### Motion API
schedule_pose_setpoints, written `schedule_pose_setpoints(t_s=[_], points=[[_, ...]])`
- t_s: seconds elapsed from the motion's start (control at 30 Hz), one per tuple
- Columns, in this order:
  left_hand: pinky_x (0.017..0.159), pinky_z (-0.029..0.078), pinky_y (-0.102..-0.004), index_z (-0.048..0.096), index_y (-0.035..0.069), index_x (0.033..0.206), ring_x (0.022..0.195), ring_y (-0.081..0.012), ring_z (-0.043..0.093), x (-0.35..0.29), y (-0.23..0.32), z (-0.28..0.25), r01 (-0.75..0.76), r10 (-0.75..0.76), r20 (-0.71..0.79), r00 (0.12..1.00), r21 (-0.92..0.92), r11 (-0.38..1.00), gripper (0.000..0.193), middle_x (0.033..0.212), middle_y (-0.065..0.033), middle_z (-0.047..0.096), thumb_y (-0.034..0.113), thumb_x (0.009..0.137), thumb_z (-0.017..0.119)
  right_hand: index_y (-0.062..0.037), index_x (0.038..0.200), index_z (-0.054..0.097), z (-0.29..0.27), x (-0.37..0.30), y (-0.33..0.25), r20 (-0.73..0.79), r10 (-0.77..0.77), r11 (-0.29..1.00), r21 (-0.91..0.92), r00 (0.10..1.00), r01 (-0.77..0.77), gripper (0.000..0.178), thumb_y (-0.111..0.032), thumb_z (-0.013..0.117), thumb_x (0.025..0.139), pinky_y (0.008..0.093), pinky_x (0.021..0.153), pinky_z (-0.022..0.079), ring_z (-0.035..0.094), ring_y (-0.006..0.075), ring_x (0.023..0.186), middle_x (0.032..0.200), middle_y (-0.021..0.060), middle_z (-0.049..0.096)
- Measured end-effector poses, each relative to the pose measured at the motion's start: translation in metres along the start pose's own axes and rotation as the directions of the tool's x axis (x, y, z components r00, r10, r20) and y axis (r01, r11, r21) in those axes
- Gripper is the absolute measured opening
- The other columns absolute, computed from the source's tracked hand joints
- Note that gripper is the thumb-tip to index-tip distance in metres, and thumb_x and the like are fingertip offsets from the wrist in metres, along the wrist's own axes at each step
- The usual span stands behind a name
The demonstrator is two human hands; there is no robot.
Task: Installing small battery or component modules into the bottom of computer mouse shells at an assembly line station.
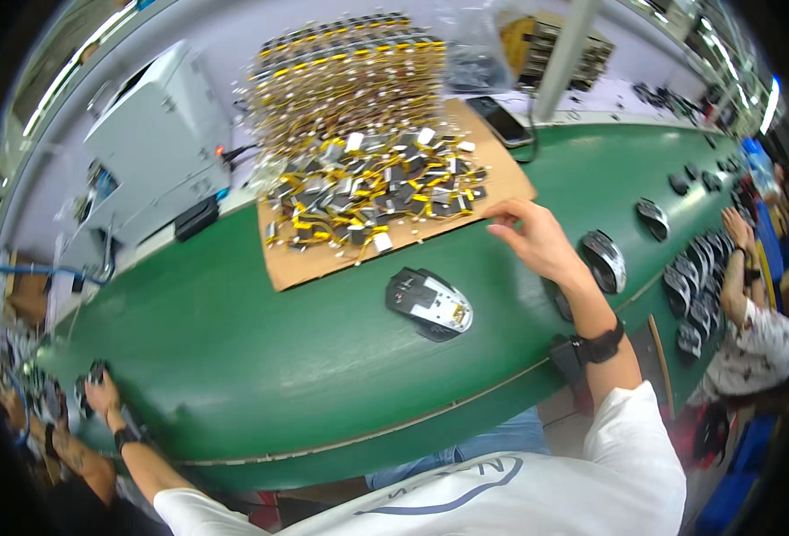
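Note:
My right hand is just off the right edge of a cardboard sheet, thumb and forefinger apart, with nothing visible between them. A pile of small flat battery packs with yellow wrapping and thin wires covers the sheet. Below it, on the green conveyor belt, lies a computer mouse with its white and black inside exposed. At the far left, my left hand is closed on a small dark computer mouse, partly hidden by the fingers.
Neat rows of wired packs stand behind the pile. A grey machine is at the back left, a phone at the back right. More mice lie along the belt at right, near a co-worker's hand. Another person's arm is at lower left.

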State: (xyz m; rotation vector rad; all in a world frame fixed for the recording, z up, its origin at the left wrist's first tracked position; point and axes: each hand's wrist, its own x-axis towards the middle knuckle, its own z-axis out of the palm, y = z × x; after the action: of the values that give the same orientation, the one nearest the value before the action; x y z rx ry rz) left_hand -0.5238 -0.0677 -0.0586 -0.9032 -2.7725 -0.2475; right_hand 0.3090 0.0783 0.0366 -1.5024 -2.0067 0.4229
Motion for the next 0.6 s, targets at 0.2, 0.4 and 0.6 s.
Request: schedule_pose_setpoints(t_s=[0.2,0.4,0.6], points=[[0.103,0.034,-0.0485,0.022,0.014,0.149,0.123,-0.0474,0.042,0.017,-0.049,-0.012,0.188,-0.217,0.080,0.973,0.272,0.944,0.108,0.133,-0.0341,0.040,0.077,0.069,0.058,-0.0034,0.098,0.068,0.028,0.026,0.012,-0.012,0.100,0.977,0.191,0.995,-0.095,0.017,-0.009,0.067,0.082,0.0293,0.070,0.050,0.061,0.0139,0.074,0.082,0.0046,0.066],[0.110,0.027,-0.0384,0.019,-0.018,0.138,0.137,-0.0390,0.028,-0.049,0.029,-0.035,-0.149,0.177,0.155,0.972,-0.177,0.973,0.109,0.144,-0.0358,0.026,0.053,0.076,0.072,-0.0002,0.091,0.069,0.050,0.042,0.014,-0.050,0.239,0.867,0.461,0.970,-0.190,0.016,-0.012,0.071,0.081,0.0263,0.064,0.050,0.062,0.0107,0.071,0.077,0.0042,0.067],[0.102,0.037,-0.0351,0.032,0.006,0.143,0.119,-0.0235,0.045,-0.180,0.149,-0.097,-0.245,0.524,0.051,0.850,-0.842,0.480,0.063,0.135,-0.0129,0.042,0.021,0.089,0.063,-0.0005,0.093,0.060,0.080,0.065,-0.021,-0.421,-0.039,0.762,0.574,0.906,0.299,0.014,-0.013,0.063,0.087,0.0287,0.073,0.050,0.064,0.0159,0.078,0.084,0.0083,0.066]])
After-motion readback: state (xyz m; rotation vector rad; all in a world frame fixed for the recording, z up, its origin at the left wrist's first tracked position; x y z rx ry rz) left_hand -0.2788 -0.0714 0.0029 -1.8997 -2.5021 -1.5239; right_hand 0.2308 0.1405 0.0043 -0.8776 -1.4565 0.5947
